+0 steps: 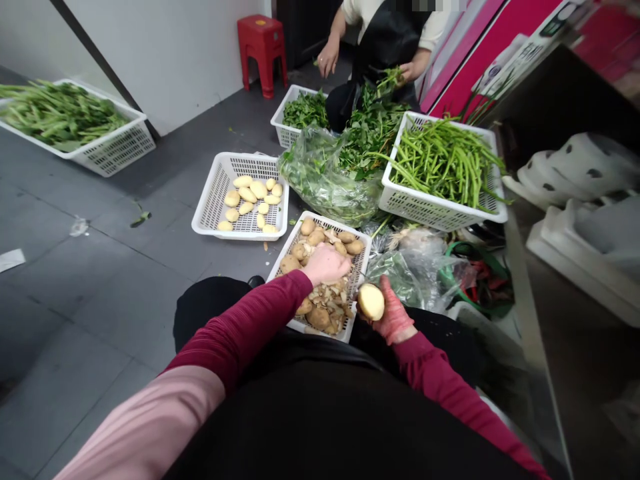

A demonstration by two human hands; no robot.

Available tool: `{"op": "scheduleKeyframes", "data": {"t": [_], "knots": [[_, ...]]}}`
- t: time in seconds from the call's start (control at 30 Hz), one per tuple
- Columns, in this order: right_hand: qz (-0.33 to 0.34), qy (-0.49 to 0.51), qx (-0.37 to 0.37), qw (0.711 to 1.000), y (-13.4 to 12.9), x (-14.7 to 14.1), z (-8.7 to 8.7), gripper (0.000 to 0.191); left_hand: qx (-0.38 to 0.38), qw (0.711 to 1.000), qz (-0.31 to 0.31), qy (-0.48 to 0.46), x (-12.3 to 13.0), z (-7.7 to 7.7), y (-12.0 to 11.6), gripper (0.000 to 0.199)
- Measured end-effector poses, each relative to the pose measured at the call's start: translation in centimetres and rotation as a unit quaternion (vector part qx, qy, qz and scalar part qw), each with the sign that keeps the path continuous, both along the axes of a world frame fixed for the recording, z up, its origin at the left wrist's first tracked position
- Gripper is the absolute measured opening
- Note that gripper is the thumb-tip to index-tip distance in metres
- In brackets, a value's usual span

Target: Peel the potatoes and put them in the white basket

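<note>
Over a white basket [365, 260] of unpeeled potatoes and peelings, my left hand [327, 263] is closed with its fingers curled; what it holds, if anything, is hidden. My right hand [393, 317] wears a reddish glove and grips a partly peeled potato [371, 302] just right of that basket, its pale side facing up. Brown potatoes [319, 317] lie at the near end of the basket beside the heap of peelings [333, 293]. Further left, a second white basket [207, 193] holds several peeled potatoes [258, 189].
A person [385, 47] sits opposite, handling leafy greens [370, 133]. A basket of green stalks [443, 207] stands at right, near plastic bags [415, 270]. Another greens basket [115, 147] is at far left; a red stool [261, 50] stands by the wall.
</note>
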State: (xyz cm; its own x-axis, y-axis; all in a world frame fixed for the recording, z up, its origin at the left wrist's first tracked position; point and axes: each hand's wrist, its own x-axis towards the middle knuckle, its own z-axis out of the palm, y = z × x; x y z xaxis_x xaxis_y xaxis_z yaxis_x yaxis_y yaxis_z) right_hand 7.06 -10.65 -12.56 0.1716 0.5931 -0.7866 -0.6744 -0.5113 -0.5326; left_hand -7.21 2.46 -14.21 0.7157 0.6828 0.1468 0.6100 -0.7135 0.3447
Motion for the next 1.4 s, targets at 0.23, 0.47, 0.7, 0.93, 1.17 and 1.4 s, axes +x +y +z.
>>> {"op": "scheduleKeyframes", "data": {"t": [0.23,0.47,0.7,0.93,1.17,1.4], "knots": [[-0.082,-0.034,-0.067,0.994,0.9,-0.8,-0.2,0.02,0.062,0.996,-0.052,-0.04,0.9,0.1,-1.6,0.041],[-0.076,-0.059,-0.068,0.993,1.3,-1.2,-0.5,0.028,0.043,0.999,-0.002,-0.016,0.5,-1.3,-0.3,0.042],[-0.073,0.015,-0.064,0.995,1.4,-1.2,0.0,0.027,0.039,0.998,0.054,0.017,0.1,-1.2,0.0,0.041],[-0.011,0.073,-0.08,0.994,0.9,-0.7,0.1,0.034,0.06,0.997,-0.028,-0.038,0.1,-1.1,0.1,0.04],[-0.009,-0.08,-0.039,0.996,0.6,-0.8,0.1,0.028,0.023,0.996,-0.057,-0.059,0.1,-0.4,0.5,0.042],[0.095,-0.137,0.164,0.972,-0.3,0.6,0.1,0.034,-0.061,0.998,-0.029,0.011,-0.5,-0.9,1.1,0.041]]}}
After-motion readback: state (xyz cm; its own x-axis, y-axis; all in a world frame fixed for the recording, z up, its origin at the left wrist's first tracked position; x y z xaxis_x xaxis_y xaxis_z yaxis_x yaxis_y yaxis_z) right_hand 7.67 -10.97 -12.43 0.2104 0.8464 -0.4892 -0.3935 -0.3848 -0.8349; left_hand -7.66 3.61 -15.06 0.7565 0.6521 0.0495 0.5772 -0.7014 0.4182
